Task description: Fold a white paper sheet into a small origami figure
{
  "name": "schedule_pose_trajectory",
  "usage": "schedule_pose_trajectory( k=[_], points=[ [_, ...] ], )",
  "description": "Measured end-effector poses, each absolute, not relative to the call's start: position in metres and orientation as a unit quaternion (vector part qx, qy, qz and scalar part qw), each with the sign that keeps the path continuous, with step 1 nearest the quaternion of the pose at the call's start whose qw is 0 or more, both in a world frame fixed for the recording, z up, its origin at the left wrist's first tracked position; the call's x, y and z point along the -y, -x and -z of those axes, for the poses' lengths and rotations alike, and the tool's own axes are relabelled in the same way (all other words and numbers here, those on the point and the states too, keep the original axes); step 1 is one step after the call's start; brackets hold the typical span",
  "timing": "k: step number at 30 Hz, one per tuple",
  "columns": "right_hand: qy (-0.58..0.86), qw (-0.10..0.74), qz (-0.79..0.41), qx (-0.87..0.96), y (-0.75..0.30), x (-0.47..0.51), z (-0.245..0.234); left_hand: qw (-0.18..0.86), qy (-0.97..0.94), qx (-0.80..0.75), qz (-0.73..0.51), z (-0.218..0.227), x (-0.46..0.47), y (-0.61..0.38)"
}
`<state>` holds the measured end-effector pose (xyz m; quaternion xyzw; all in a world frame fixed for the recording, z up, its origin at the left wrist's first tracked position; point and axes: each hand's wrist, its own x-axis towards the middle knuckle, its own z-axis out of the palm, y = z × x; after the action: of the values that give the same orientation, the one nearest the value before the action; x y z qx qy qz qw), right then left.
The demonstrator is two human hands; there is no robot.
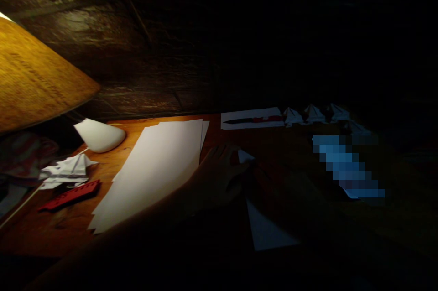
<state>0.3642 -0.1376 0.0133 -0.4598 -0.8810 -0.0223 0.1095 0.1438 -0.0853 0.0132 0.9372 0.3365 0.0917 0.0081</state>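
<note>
My left hand [222,170] reaches in from the lower left over the table, fingers bent and closed on a white sheet of paper [268,231]. One corner of that sheet shows beyond the fingertips, and its lower part sticks out below the hand. My right hand [273,186] is at the sheet's right side, sunk in deep shadow; its fingers cannot be made out. Close by on the left lies a stack of blank white paper [164,154].
A lamp with a yellow-brown shade [37,76] and white base [101,136] stands left. Near it lie a folded paper piece [70,170] and a red ridged object [70,195]. Behind are a red-handled knife [253,120] on paper, several folded papers [313,113], and a blurred-out lit screen [345,165].
</note>
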Motion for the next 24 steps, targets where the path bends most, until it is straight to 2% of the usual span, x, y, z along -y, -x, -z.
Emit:
schedule_pose_trajectory(
  k=[6,16,20,24],
  points=[
    [0.462,0.095,-0.010,0.882,-0.365,0.136,-0.018,0.002,-0.935,-0.342,-0.095,-0.013,0.084,-0.143],
    [0.438,0.170,-0.061,0.881,-0.383,0.121,-0.013,0.003,-0.935,-0.333,-0.120,-0.006,0.084,-0.140],
    [0.424,0.203,-0.077,0.879,-0.390,0.113,-0.008,0.034,-0.945,-0.302,-0.120,-0.004,0.082,-0.140],
    [0.414,0.182,-0.097,0.886,-0.395,0.108,-0.013,0.077,-0.948,-0.291,-0.107,-0.005,0.080,-0.141]
  ],
)
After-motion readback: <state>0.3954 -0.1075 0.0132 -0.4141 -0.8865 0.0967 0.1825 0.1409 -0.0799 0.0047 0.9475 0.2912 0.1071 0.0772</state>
